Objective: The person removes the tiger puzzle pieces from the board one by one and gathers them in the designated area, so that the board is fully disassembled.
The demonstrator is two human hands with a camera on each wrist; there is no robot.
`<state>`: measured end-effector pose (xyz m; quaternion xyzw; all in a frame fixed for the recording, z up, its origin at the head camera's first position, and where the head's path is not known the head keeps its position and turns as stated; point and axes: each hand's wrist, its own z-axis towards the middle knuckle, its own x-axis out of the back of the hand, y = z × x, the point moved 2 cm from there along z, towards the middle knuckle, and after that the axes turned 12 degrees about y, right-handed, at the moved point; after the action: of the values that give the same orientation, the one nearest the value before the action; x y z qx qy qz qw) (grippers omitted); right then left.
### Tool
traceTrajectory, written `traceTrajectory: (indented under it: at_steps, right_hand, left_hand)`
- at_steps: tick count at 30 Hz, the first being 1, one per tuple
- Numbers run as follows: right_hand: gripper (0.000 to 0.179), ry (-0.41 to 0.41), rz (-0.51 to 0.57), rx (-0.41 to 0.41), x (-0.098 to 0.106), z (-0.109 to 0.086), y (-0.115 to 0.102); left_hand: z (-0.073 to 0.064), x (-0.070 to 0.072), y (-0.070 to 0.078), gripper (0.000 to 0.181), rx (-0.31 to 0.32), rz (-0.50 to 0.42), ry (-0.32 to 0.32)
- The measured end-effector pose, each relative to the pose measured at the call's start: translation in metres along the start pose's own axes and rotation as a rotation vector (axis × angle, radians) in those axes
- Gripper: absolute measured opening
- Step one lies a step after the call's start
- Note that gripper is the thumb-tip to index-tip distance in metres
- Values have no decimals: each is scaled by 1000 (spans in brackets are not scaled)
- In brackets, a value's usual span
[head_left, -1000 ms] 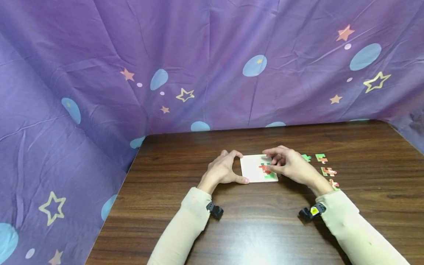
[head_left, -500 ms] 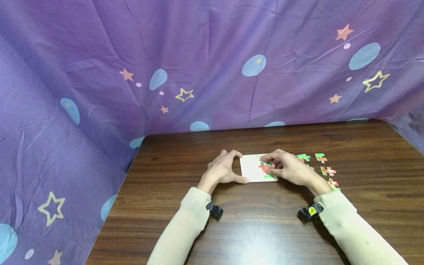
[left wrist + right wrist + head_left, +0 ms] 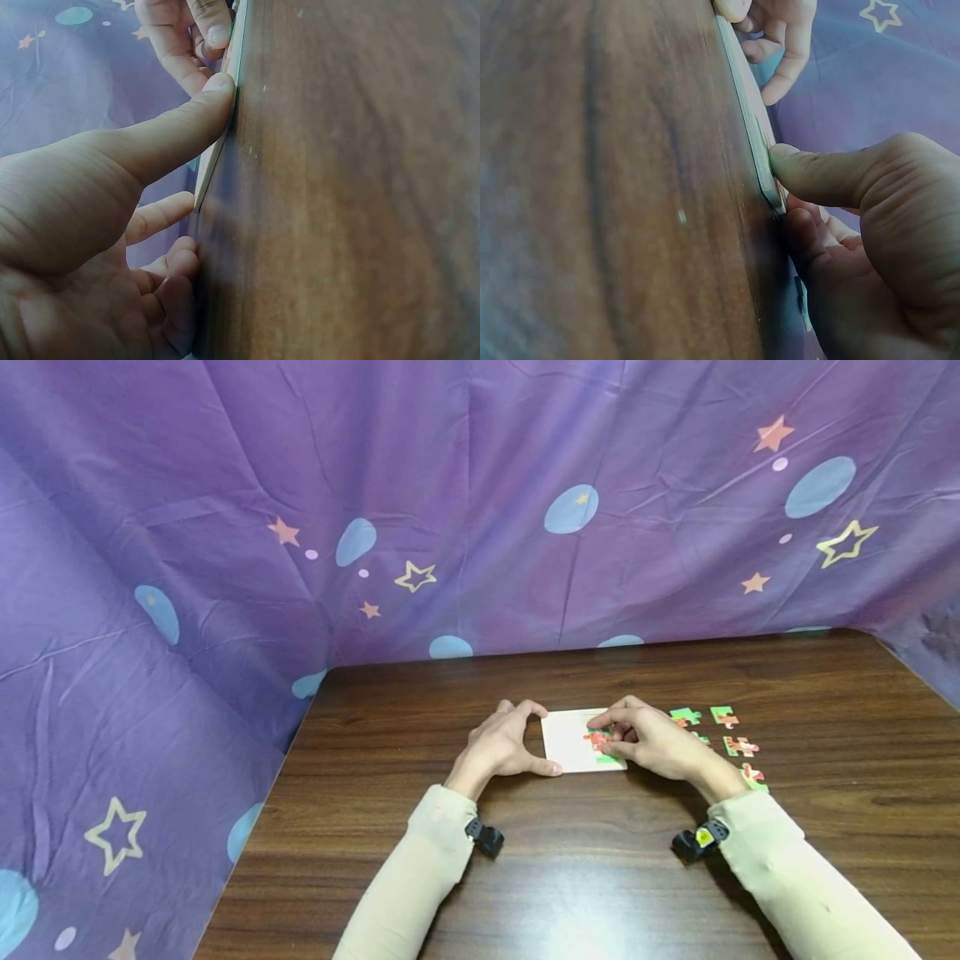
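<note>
A small white puzzle board (image 3: 564, 739) lies flat on the table, with red and green puzzle pieces (image 3: 596, 741) at its right side. My left hand (image 3: 501, 745) holds the board's left end, thumb at the near corner and index finger at the far one. In the left wrist view that thumb presses the board's edge (image 3: 214, 161). Over the right part of the board, my right hand (image 3: 651, 739) pinches at a piece between thumb and index finger. The right wrist view shows its thumb (image 3: 810, 171) on the board's top near a corner; the hand partly hides the pieces.
To the right of the board lie several loose puzzle pieces, among them a green one (image 3: 686, 716), a corner one (image 3: 724, 717), a red-and-white one (image 3: 741, 746) and one near the right wrist (image 3: 753, 777). A purple star-patterned cloth (image 3: 480, 527) hangs behind the brown table (image 3: 420, 693).
My right hand has shifted slightly left, and its index finger has come down onto the pieces on the board. The left hand keeps its hold on the board.
</note>
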<state>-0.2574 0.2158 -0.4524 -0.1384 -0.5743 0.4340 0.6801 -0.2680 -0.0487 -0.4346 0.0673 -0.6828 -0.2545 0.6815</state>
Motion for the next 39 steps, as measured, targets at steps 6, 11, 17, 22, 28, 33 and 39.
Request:
traceTrajectory:
  at_steps: [6, 11, 17, 22, 28, 33, 39]
  right_hand:
    - [35, 3, 24, -11, 0, 0, -1]
    - [35, 16, 30, -5, -2, 0, 1]
    - [34, 30, 24, 3, -4, 1, 3]
    - [36, 39, 33, 26, -3, 1, 2]
    - [37, 48, 31, 36, -2, 1, 0]
    - [37, 46, 13, 27, -2, 1, -1]
    - [36, 60, 18, 21, -2, 1, -2]
  left_hand:
    - [1, 0, 0, 94, -3, -1, 3]
    - [0, 0, 0, 94, -3, 1, 5]
    - [0, 0, 0, 94, -4, 0, 5]
    - [1, -1, -1, 93, 0, 1, 3]
    - [1, -1, 0, 93, 1, 7, 4]
    - [0, -1, 0, 94, 0, 5, 5]
    - [1, -1, 0, 94, -1, 3, 6]
